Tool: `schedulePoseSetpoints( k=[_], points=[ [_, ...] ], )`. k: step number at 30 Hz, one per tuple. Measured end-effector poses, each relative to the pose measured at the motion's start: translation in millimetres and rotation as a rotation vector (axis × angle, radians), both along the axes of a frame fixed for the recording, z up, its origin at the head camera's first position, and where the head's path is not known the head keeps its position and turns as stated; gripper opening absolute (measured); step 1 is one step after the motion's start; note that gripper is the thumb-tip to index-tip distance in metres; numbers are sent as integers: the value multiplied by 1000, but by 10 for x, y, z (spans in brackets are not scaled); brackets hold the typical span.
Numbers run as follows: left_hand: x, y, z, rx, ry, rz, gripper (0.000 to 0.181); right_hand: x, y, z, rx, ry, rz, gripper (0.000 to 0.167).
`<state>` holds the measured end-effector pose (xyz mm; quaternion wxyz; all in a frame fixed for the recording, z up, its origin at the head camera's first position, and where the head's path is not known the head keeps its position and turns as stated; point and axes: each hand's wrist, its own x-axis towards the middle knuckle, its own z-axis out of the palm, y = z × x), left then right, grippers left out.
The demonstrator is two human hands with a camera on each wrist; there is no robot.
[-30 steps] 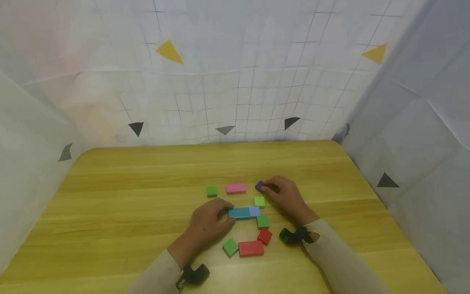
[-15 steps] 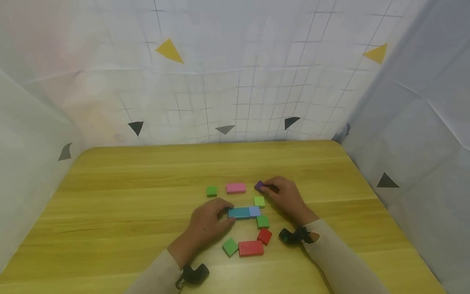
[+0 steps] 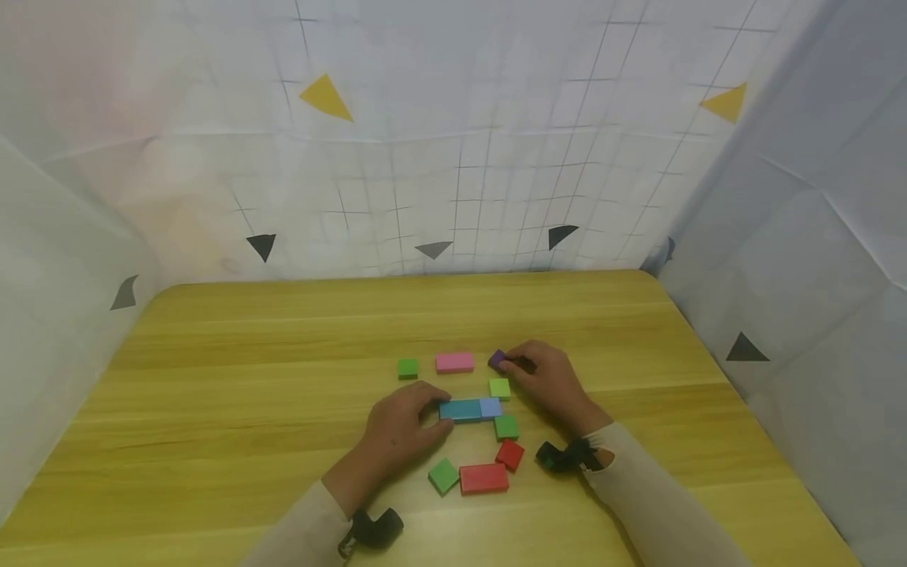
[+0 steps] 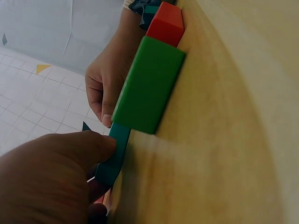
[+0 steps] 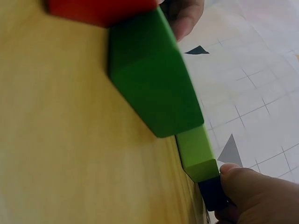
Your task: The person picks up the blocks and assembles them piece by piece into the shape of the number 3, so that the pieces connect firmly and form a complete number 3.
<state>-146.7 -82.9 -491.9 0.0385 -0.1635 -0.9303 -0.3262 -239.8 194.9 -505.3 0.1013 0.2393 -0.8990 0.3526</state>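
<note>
My left hand (image 3: 402,425) holds the left end of a long teal block (image 3: 460,410) between thumb and fingers. A light blue square block (image 3: 490,407) touches that block's right end. Farther back, my right hand (image 3: 549,378) pinches a small purple block (image 3: 497,360), which sits turned at an angle on the table. The right wrist view shows the thumb on this dark block (image 5: 212,192), seen beyond a lime block (image 5: 196,154). In the left wrist view, the left thumb presses the teal block (image 4: 114,161); its other fingers are mostly hidden.
Left of the purple block lie a pink block (image 3: 454,362) and a green block (image 3: 407,368). Nearer me are a green square (image 3: 506,428), a small red block (image 3: 509,454), a long red block (image 3: 484,479) and a tilted green square (image 3: 443,476). White sheets surround the wooden table (image 3: 248,354).
My right hand has shifted the purple block slightly left, toward the pink one. The left hand and the teal block have stayed in place.
</note>
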Motion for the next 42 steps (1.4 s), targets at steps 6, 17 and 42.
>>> schedulePoseSetpoints(
  k=[6,17,42],
  points=[
    [-1,-4,-6,5,11,-7,33,-4,-11,-3,-7,19,10,21],
    [0,-10,-16,3,23,-4,32,9,-26,20,-6,11,14,21],
    [-15,-4,-30,-3,25,-6,32,45,-54,31,3,10,28,19]
  ],
)
